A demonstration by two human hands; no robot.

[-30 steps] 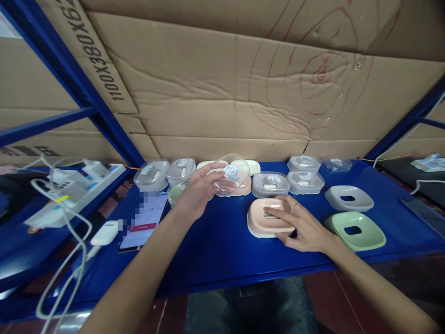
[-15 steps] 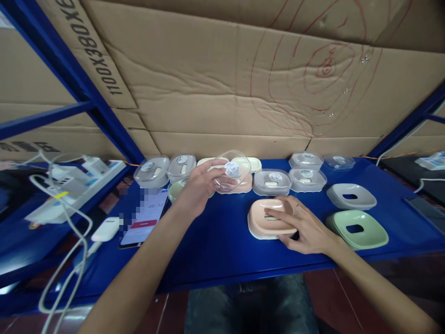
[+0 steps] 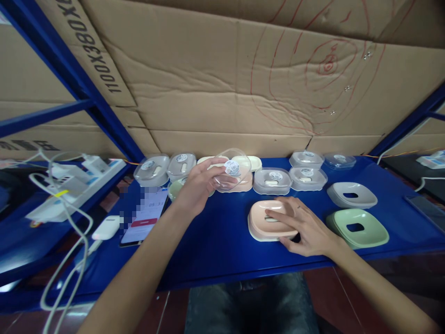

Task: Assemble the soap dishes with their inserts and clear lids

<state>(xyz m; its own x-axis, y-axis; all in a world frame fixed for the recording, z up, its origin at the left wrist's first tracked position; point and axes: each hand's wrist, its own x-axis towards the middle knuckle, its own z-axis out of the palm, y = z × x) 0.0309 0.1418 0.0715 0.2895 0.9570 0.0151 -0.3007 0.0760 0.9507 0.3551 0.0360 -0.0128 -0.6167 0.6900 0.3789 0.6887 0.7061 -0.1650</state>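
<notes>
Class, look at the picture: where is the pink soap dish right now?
In the head view, the pink soap dish sits on the blue shelf right of centre, under the right hand, left of the green dish.

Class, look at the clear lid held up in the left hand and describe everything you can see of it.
The clear rounded plastic lid is a shallow see-through dome with soft corners and a round white sticker on its top. The left hand holds it in a grip by its near edge, lifted off the blue shelf and tilted, above the back row of similar dishes. Nothing else touches it. The print on the sticker is too small to read.
</notes>
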